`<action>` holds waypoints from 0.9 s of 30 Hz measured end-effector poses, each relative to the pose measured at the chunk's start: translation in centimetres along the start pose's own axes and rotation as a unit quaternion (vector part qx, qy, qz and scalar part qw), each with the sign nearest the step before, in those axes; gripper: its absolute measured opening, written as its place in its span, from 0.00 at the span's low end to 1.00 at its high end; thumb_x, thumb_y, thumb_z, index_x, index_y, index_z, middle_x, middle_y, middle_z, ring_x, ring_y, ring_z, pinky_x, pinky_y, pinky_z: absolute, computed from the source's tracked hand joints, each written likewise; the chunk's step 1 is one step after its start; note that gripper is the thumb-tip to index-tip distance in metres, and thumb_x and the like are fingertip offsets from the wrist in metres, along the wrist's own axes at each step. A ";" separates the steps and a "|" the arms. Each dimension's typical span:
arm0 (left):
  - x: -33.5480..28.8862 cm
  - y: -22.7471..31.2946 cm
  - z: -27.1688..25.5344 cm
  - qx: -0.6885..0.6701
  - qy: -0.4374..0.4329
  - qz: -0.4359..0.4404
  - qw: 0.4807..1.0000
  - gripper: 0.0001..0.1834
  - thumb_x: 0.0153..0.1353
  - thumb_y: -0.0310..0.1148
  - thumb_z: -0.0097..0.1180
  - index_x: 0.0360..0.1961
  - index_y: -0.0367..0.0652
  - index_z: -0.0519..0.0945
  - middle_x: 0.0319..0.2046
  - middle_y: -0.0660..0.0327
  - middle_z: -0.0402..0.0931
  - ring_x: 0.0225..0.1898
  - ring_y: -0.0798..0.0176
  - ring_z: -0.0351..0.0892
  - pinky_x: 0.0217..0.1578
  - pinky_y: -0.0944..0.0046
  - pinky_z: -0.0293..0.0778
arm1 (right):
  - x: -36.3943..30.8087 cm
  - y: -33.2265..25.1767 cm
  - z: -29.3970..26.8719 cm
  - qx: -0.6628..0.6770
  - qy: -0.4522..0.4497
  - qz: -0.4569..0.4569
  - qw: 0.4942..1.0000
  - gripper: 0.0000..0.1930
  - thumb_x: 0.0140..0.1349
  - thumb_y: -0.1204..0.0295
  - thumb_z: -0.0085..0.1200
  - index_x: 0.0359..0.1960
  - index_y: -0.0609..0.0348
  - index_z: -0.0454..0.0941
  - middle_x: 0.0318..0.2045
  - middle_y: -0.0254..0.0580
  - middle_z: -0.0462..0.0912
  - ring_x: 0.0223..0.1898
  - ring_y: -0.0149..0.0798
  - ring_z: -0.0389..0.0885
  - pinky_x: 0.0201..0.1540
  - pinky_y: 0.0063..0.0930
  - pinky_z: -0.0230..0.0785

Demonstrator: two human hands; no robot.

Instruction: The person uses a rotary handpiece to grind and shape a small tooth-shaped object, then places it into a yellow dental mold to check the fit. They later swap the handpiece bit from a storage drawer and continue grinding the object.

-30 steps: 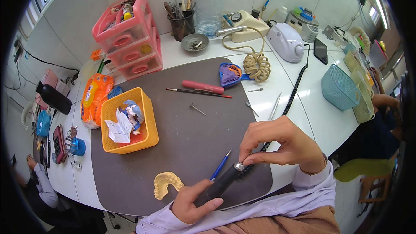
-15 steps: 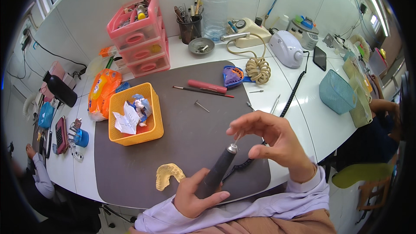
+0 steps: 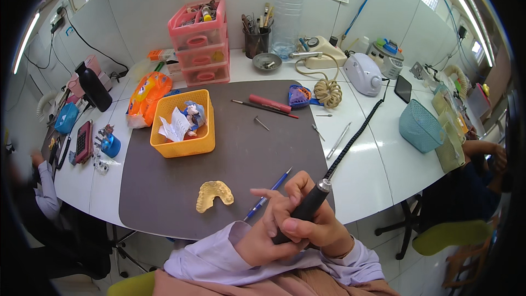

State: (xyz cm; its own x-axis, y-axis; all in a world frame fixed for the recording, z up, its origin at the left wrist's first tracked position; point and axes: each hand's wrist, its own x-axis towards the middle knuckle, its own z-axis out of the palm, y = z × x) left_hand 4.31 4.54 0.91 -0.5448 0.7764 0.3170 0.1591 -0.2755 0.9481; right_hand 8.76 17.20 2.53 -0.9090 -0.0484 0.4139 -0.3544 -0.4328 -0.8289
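So on the tabletop (image 3: 378, 170): one yellow basket (image 3: 183, 126) at 10 o'clock, one teal basket (image 3: 421, 127) at 3, one pink drawer stack (image 3: 200, 41), one water bottle (image 3: 287, 13), one blue pen (image 3: 268, 197), one dental cast (image 3: 213, 194).

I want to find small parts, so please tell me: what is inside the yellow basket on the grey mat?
Inside the yellow basket lie crumpled white paper and a bluish bundle with small pieces. What lies under the paper and on the basket floor is covered.

Dental cast (image 3: 214, 194) lying on the mat (image 3: 164, 186), pen (image 3: 267, 200) to its right; basket (image 3: 183, 123) sitting behind the cast, drawer unit (image 3: 200, 44) standing farther back on the table (image 3: 378, 159).
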 end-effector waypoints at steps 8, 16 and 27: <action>1.7 3.1 0.8 -0.073 -0.072 -0.272 0.957 0.16 0.54 0.36 0.57 0.38 0.35 0.70 0.16 0.68 0.66 0.19 0.71 0.68 0.20 0.70 0.64 | -3.6 -3.7 -3.5 -0.547 0.108 -0.086 0.826 0.14 0.52 0.72 0.55 0.41 0.58 0.71 0.27 0.36 0.72 0.30 0.33 0.72 0.40 0.30 0.64; 2.0 4.5 4.2 0.334 -0.095 -0.015 0.938 0.32 0.55 0.42 0.57 0.54 0.31 0.63 0.34 0.48 0.73 0.28 0.53 0.75 0.28 0.64 0.73 | -3.6 -5.3 -6.0 -0.649 0.053 -0.216 0.727 0.19 0.36 0.77 0.65 0.35 0.50 0.77 0.25 0.40 0.71 0.24 0.36 0.70 0.21 0.25 0.63; 3.3 7.3 -1.1 0.501 0.186 -0.048 0.844 0.09 0.46 0.25 0.62 0.31 0.38 0.78 0.28 0.57 0.76 0.26 0.60 0.77 0.26 0.65 0.74 | -3.0 -5.0 -11.2 -0.291 0.391 -0.266 0.831 0.31 0.60 0.42 0.38 0.50 0.59 0.62 0.15 0.32 0.60 0.16 0.25 0.62 0.14 0.16 0.61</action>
State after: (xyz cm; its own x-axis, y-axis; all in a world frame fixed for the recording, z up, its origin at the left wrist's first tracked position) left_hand 2.78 4.50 8.89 -0.7851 0.4857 0.3844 0.6153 0.5400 0.5743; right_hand 10.81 29.57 1.26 -0.3727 0.7097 0.5978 -0.5910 0.3152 -0.7426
